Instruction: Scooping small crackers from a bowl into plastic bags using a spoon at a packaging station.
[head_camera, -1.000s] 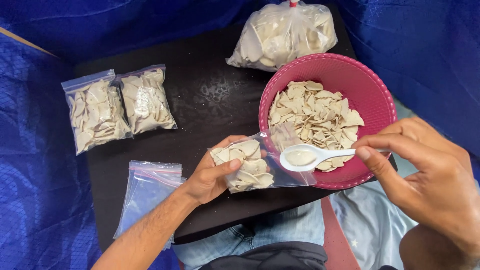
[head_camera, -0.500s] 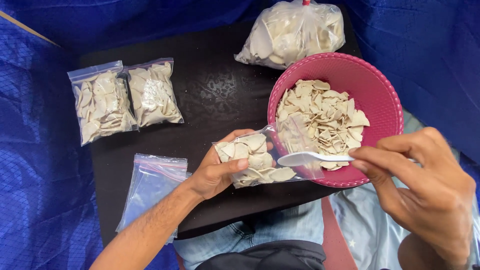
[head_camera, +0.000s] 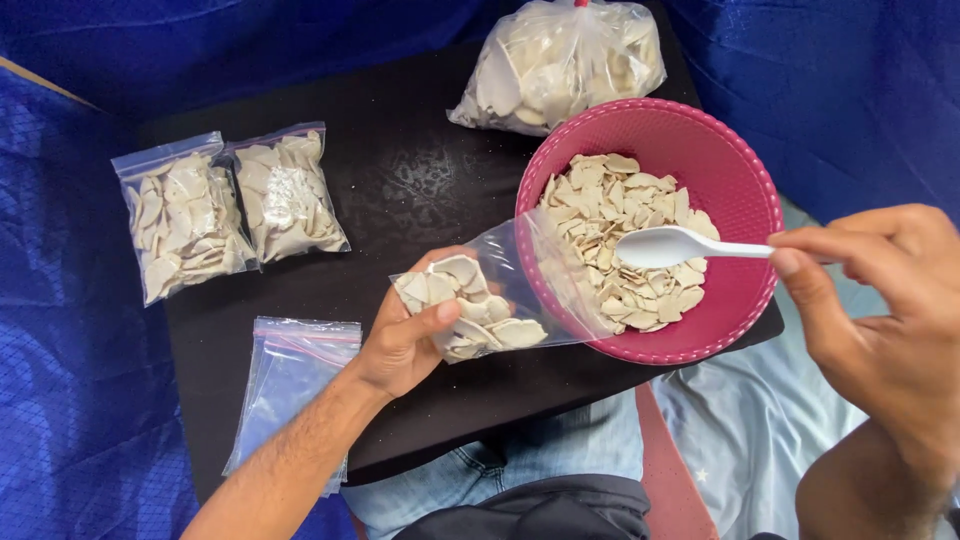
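Note:
My left hand (head_camera: 410, 335) grips a small clear zip bag (head_camera: 480, 305), partly filled with pale flat chips, its open mouth leaning against the rim of a pink bowl (head_camera: 735, 180). The bowl holds a heap of the same pale chips (head_camera: 610, 240). My right hand (head_camera: 880, 300) holds a white plastic spoon (head_camera: 680, 245) by its handle. The spoon's bowl hovers over the chips inside the pink bowl.
Two filled, sealed small bags (head_camera: 180, 215) (head_camera: 285, 190) lie at the left of the black table (head_camera: 400, 160). A stack of empty zip bags (head_camera: 290, 385) lies near the front left edge. A large clear bag of chips (head_camera: 560, 60) stands behind the bowl. Blue cloth surrounds the table.
The spoon has moved from the small bag's mouth back over the chips in the pink bowl. My left hand keeps holding the bag at the rim.

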